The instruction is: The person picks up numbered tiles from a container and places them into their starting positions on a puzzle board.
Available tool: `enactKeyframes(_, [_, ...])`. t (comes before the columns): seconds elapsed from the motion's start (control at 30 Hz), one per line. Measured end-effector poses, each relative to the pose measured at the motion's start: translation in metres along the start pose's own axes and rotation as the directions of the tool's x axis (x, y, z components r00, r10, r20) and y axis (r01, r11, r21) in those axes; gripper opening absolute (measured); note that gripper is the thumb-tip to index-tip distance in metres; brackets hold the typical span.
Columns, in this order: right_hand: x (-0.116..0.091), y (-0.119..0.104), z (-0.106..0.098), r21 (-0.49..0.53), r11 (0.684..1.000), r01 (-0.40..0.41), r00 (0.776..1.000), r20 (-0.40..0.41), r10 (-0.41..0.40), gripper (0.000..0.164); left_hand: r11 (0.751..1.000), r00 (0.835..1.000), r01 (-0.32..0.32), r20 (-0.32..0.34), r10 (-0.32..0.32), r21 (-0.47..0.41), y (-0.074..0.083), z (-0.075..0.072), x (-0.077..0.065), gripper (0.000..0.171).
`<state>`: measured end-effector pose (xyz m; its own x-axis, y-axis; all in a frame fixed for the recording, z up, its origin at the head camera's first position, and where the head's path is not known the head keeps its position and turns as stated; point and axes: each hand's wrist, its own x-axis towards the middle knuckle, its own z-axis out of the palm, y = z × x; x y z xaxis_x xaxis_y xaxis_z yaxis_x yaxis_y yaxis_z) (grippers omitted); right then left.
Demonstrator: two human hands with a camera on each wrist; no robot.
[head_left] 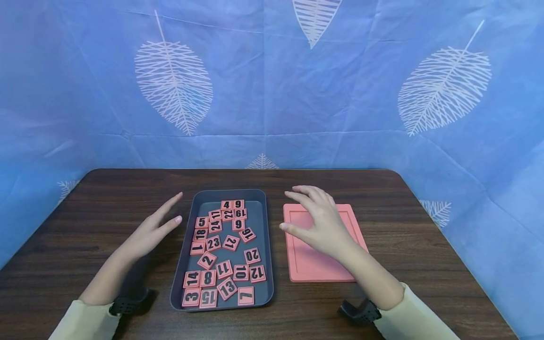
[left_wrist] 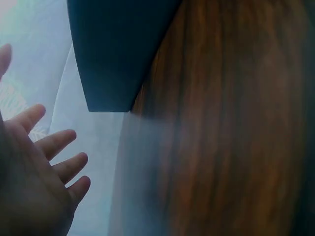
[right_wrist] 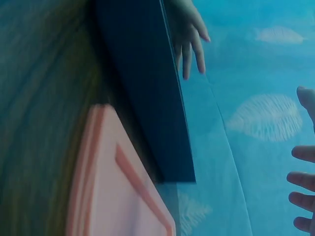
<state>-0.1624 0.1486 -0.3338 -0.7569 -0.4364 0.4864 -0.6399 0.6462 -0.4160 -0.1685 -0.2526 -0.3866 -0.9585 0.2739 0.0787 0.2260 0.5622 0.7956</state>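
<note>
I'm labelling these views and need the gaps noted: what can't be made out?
1. Head: the pink board's lower right corner, hidden by the right forearm.
2. Both wrist views: the number tiles, hidden by the wall of the tray.
3. Left wrist: part of the left hand, cut off by the left edge; tabletop grain, blurred.
4. Right wrist: the right hand's palm, cut off by the right edge.

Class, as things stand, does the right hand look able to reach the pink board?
Probably yes: the right hand, holding nothing, hangs above the pink board, and nothing visible lies between the two. The dark tray stands beside the board, not over it.
</note>
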Motion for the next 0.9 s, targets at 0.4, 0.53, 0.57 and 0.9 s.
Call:
enactKeyframes(0.4, [0.013,-0.036,0.031,0.032,0.997,0.071,0.993,0.090,-0.073,0.059,0.980,0.995,-0.062,0.067,0.075,-0.189,-0.016,0.013,0.006,0.058])
enactKeyframes(0.53, [0.018,-0.046,0.041,0.056,0.996,0.070,0.988,0.134,-0.077,0.057,0.972,0.994,-0.046,0.087,0.067,-0.231,-0.020,0.016,0.007,0.057])
enactKeyframes(0.57, [0.020,-0.048,0.043,0.058,0.996,0.065,0.986,0.148,-0.073,0.056,0.970,0.994,-0.044,0.088,0.067,-0.240,-0.021,0.017,0.007,0.056])
enactKeyframes(0.9, [0.036,-0.065,0.065,0.115,0.993,0.040,0.947,0.311,-0.074,0.054,0.969,0.991,-0.034,0.120,0.066,-0.246,-0.029,0.015,0.008,0.056])
